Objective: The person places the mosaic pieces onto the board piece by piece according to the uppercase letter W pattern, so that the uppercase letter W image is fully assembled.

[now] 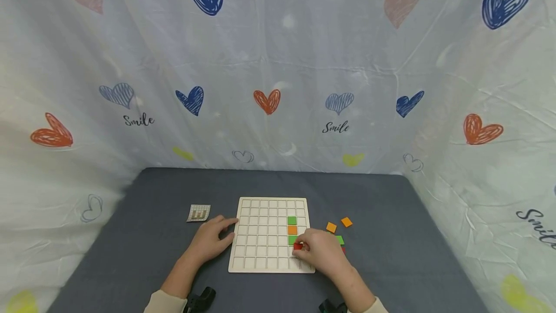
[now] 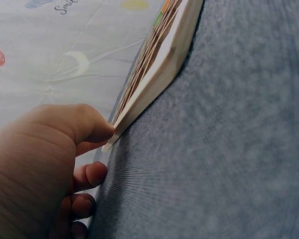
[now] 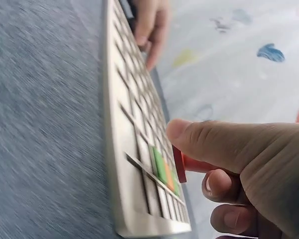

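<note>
Right hand point(image 1: 323, 251) pinches a red square tile point(image 1: 298, 247) between thumb and fingers, just beside the lower green tile point(image 1: 291, 240) on the gridded board point(image 1: 257, 251); contact with the board cannot be confirmed. Left hand point(image 1: 210, 239), fingers relaxed, touches the board's left edge. Above the lower green tile sit an orange tile point(image 1: 292, 230) and upper green tile point(image 1: 292, 220). Loose orange tiles point(image 1: 331, 227) lie right on the grey worktop point(image 1: 391, 240); a printed card point(image 1: 199, 213) lies left. Beyond hangs a heart-printed curtain point(image 1: 299, 52).
</note>
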Motion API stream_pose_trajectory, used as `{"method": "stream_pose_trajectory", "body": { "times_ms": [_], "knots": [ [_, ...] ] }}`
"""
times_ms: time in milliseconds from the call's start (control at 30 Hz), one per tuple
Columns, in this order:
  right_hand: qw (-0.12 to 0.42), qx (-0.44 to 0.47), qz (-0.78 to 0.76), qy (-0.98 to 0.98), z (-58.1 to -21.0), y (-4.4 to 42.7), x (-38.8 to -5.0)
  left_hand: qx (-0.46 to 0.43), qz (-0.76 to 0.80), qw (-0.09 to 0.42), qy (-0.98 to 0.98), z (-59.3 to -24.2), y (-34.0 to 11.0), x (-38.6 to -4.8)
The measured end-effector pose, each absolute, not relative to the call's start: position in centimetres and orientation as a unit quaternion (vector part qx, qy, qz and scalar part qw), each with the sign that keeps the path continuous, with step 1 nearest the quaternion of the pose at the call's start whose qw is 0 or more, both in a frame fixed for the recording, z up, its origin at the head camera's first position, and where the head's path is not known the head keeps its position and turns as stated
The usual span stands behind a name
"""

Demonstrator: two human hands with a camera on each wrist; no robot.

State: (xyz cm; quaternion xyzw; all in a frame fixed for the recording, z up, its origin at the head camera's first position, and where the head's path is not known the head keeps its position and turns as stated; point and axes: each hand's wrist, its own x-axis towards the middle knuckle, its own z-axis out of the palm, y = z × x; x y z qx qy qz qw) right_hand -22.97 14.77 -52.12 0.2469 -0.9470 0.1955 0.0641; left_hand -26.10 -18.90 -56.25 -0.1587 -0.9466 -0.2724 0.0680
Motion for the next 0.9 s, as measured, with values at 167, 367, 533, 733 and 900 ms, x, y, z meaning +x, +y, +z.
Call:
{"method": "stream_pose_trajectory", "body": {
  "times_ms": [167, 367, 533, 733, 900],
  "knots": [
    [0.067, 0.269, 0.174, -0.945, -53.1, 14.0, -22.8, -0.158, -0.273, 0.068, -0.947, -56.2, -18.9, -26.1],
    [0.073, 0.264, 0.168, -0.947, -53.4, 13.8, -22.6, -0.164, -0.270, 0.081, -0.945, -56.4, -18.9, -26.1],
    [0.091, 0.266, 0.161, -0.946, -53.4, 13.9, -22.5, -0.164, -0.268, 0.086, -0.946, -56.7, -19.0, -26.1],
    [0.109, 0.281, 0.174, -0.937, -53.5, 14.1, -22.5, -0.158, -0.272, 0.068, -0.947, -56.5, -19.0, -26.2],
    [0.101, 0.286, 0.184, -0.935, -53.4, 14.3, -22.5, -0.156, -0.267, 0.068, -0.948, -56.5, -19.0, -26.2]
  ]
}}
